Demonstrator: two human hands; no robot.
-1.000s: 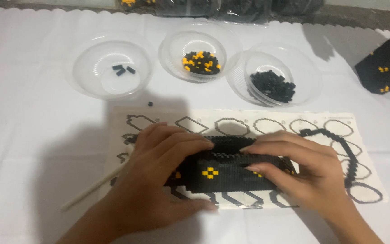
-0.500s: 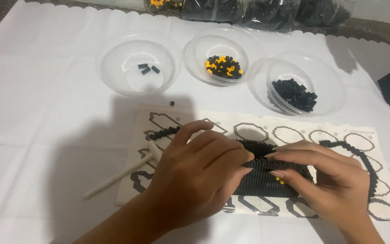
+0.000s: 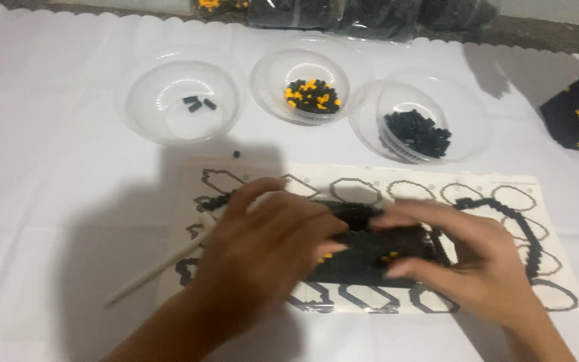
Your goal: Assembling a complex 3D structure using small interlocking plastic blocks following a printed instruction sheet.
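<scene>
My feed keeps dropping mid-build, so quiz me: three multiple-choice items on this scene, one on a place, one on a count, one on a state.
1. Where is the clear plastic bowl of mixed black and orange pieces?
A. Middle of the bowl row
B. Far left
C. On the printed pattern sheet

2. How many small black pieces lie in the left clear plastic bowl?
A. Three
B. Dozens
C. None

3. What are both hands doing?
A. Resting on the flat black beaded panel with orange dots
B. Reaching into bowls
C. Holding the white stick

Answers: 1 A, bowls flank it on both sides. 2 A, three show. 3 A, the left hand and right hand lie on it.
</scene>
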